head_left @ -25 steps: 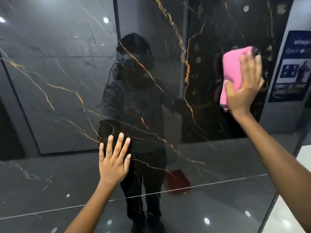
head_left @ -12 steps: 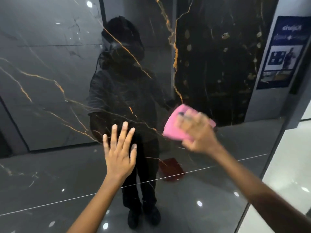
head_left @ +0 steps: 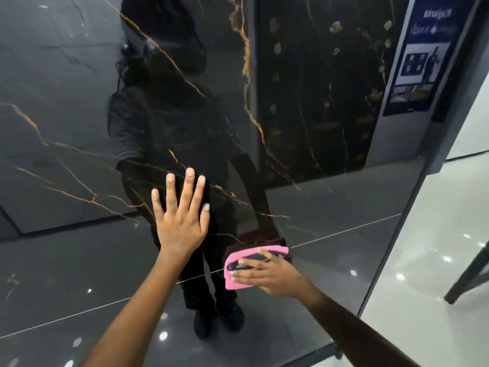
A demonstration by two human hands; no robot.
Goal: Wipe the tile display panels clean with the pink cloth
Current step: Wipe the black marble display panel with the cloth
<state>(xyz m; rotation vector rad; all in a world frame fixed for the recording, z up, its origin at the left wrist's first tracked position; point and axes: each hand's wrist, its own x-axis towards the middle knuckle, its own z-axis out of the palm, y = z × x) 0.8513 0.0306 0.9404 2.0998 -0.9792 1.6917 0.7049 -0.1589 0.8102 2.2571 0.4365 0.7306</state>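
A glossy black tile panel [head_left: 79, 128] with orange veins fills the view and mirrors a person standing before it. My left hand [head_left: 180, 218] lies flat against the panel, fingers spread, holding nothing. My right hand [head_left: 270, 274] presses a folded pink cloth [head_left: 238, 263] onto the panel low down, to the right of my left hand. The fingers cover most of the cloth; its left part and upper edge show.
The panel's right edge [head_left: 394, 234] runs down the right side. Beyond it lies a shiny white floor [head_left: 436, 247] with a dark slanted leg [head_left: 468, 276] of some furniture. A blue poster [head_left: 420, 62] is reflected at the upper right.
My right hand has swept the pink cloth from the panel's upper right down and leftward to a low spot. My left hand has stayed flat on the panel. The view has tilted downward.
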